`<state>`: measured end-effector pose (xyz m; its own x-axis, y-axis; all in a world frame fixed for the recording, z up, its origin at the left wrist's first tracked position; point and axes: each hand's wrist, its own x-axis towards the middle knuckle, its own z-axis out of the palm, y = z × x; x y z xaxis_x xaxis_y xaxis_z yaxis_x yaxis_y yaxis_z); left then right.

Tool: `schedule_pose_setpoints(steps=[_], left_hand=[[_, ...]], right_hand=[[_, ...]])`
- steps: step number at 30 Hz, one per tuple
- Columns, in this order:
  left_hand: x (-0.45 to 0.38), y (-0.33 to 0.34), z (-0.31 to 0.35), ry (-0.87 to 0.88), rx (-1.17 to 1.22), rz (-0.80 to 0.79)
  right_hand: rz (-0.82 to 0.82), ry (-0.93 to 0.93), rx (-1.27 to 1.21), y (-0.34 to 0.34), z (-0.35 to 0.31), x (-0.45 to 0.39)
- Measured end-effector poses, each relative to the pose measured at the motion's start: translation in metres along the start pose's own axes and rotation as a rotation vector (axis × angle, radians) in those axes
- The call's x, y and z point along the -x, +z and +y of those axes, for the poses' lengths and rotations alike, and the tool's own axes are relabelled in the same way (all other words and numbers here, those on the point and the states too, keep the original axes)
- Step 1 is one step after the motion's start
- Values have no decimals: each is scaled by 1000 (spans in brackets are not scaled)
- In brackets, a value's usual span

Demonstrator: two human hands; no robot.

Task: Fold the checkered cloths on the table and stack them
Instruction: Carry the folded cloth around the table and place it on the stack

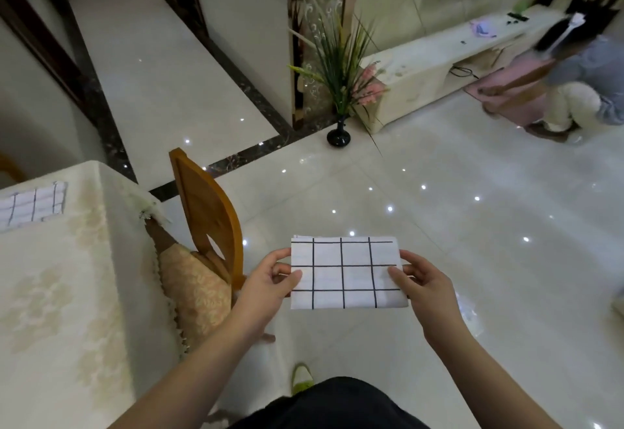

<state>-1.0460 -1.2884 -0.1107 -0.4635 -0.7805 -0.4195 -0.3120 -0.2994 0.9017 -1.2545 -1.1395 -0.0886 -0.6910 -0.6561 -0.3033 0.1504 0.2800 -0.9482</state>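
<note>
We stand on glossy pale floor tiles [439, 192]; at lower left the table [50, 293] wears a cream damask cover, with a wooden chair [209, 212] beside it. No writing is legible. At lower centre, our left hand [266, 288] and right hand [423, 285] pinch a folded white checkered cloth [347, 273] by its side edges above the floor. Another folded cloth [32, 204] lies on the table at mid left.

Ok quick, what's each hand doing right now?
Left hand: pinching the left edge of the folded checkered cloth.
Right hand: pinching the same cloth's right edge.
</note>
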Motion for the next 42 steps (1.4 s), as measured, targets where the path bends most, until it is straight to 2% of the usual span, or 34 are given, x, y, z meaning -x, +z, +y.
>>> schedule_pose_setpoints(steps=[14, 23, 29, 36, 42], left_hand=[[-133, -8, 64, 0, 60, 140], [-227, 11, 113, -52, 123, 311], [-268, 4, 138, -60, 200, 427], [-305, -36, 163, -65, 358, 560], [-326, -112, 185, 10, 425, 699]], right_hand=[[-125, 0, 46, 45, -47, -171], [-365, -46, 151, 67, -103, -330], [-501, -73, 184, 98, -138, -397], [-600, -89, 183, 175, -166, -447], [-756, -145, 220, 282, -196, -478]])
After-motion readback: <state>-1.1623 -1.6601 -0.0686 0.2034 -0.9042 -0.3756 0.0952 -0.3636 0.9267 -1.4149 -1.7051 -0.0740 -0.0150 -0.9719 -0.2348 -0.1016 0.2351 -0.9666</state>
